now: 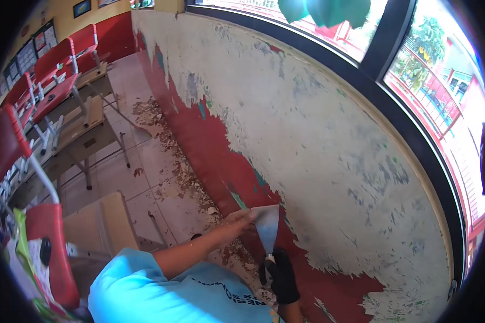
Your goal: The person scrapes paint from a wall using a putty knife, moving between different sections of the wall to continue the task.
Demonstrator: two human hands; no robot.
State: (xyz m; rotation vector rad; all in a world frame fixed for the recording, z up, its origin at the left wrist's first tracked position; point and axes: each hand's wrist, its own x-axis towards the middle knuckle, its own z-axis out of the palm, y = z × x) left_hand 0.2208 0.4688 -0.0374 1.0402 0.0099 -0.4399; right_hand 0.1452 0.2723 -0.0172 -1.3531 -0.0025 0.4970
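Note:
My right hand (284,277), in a black glove, is wrapped round the handle of a paint scraper (267,229). The scraper's wide metal blade points up and away, in front of the red lower part of the wall (229,167). My left hand (236,223) is bare, its fingers closed at the left corner of the blade; the thumb side is partly hidden. Red paint in a ragged band gives way to a scraped whitish surface (328,161) above, with green and grey patches.
Paint flakes (180,172) litter the tiled floor (145,161) along the wall's foot. Red chairs (48,237) and wooden desks (105,223) stand close on the left. A dark window frame (380,40) runs above the wall, with green hanging shapes (328,11) at the top.

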